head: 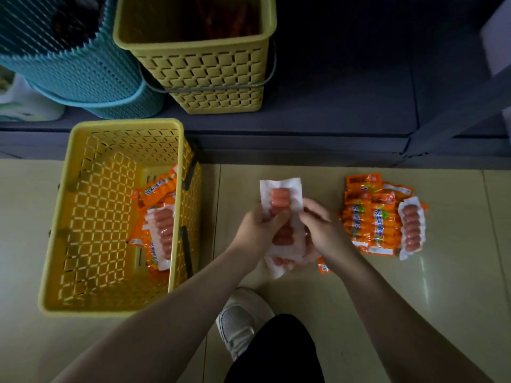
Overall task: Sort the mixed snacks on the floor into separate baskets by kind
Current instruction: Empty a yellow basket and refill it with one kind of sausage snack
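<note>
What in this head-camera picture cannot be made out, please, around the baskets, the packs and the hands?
- Teal basket: contents dark, cut off by the top edge.
- Upper yellow basket: only dim reddish sticks show in shadow.
- White sausage packs gripped by the left hand and right hand: their count is hidden by fingers.
- Orange pack under the right wrist: mostly covered.
- Print on the floor pile: too small to read.

Beige tiled floor. Yellow basket sits on it left of the left hand; pile of orange snack packs lies right of the right hand; white shoe below both.
</note>
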{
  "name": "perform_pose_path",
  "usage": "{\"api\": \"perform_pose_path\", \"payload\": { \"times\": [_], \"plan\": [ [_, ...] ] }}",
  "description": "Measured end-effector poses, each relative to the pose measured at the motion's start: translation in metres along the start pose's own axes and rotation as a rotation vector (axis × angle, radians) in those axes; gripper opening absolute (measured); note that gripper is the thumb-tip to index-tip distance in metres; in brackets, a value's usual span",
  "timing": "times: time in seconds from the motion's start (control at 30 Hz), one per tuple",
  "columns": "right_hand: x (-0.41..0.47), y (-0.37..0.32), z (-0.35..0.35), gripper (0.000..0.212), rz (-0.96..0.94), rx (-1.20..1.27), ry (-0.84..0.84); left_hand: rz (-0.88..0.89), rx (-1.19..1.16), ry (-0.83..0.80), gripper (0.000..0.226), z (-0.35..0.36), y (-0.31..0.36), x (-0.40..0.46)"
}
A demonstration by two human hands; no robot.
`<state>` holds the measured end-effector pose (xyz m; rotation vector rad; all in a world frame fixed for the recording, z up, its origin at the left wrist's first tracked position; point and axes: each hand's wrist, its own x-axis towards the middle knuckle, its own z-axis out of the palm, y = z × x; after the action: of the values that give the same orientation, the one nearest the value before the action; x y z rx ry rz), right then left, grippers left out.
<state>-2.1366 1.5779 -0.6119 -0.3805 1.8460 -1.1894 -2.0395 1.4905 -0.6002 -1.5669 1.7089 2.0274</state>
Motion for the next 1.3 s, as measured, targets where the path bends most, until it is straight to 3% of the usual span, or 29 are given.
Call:
{"api": "perform_pose_path", "payload": {
  "times": [0.07, 0.17, 0.3, 0.43, 0.5, 0.67, 0.77, 0.83, 0.9, 1.0, 1.13, 1.23, 1.3],
  "plan": [
    [0.006, 0.011, -0.002, 0.024, -0.02, -0.084, -0.007, 0.043, 0.081, 0.061, 0.023, -0.011, 0.002, -0.008],
    [0.024, 0.037, -0.008, 0.036, -0.198, -0.709, -0.048, 0.149, 0.142, 0.085, 0.016, -0.036, 0.011, -0.031],
    [0.024, 0.051, 0.007, 0.089, -0.017, -1.148, -0.397, 0.242, 0.03, 0.168, 0.016, -0.074, 0.027, -0.063],
    [0.022, 0.048, 0.025, 0.083, -0.149, -1.44, -0.391, 0.252, -0.127, 0.376, 0.014, -0.104, 0.035, -0.072],
    [0.024, 0.045, 0.028, 0.071, -0.055, -1.344, -0.388, 0.225, -0.183, 0.45, 0.013, -0.118, 0.035, -0.068],
    [0.033, 0.035, 0.032, 0.059, 0.312, -0.613, -0.165, 0.207, -0.095, 0.566, 0.021, -0.15, 0.022, -0.044],
    [0.03, 0.019, 0.037, 0.04, 0.179, -0.671, -0.051, 0.119, -0.094, 0.562, 0.022, -0.161, 0.009, -0.032],
    [0.022, -0.006, 0.045, 0.025, 0.055, -0.503, -0.02, 0.07, -0.026, 0.557, 0.024, -0.169, -0.002, -0.025],
    [0.012, -0.038, 0.057, 0.013, -0.08, -0.31, -0.037, 0.004, 0.13, 0.514, 0.029, -0.176, -0.012, -0.021],
    [0.004, -0.083, 0.085, 0.015, -0.26, -0.3, -0.167, -0.029, 0.374, 0.44, 0.031, -0.182, -0.018, -0.025],
    [0.005, -0.102, 0.12, 0.022, -0.318, -0.418, -0.3, 0.248, 0.549, 0.617, 0.033, -0.182, -0.007, -0.048],
    [0.008, -0.089, 0.111, 0.021, -0.332, -0.47, -0.212, 0.462, 0.544, 0.6, 0.023, -0.164, 0.004, -0.068],
    [0.015, -0.061, 0.086, 0.015, -0.243, -0.527, -0.107, 0.577, 0.6, 0.522, 0.026, -0.144, 0.009, -0.075]
  ]
}}
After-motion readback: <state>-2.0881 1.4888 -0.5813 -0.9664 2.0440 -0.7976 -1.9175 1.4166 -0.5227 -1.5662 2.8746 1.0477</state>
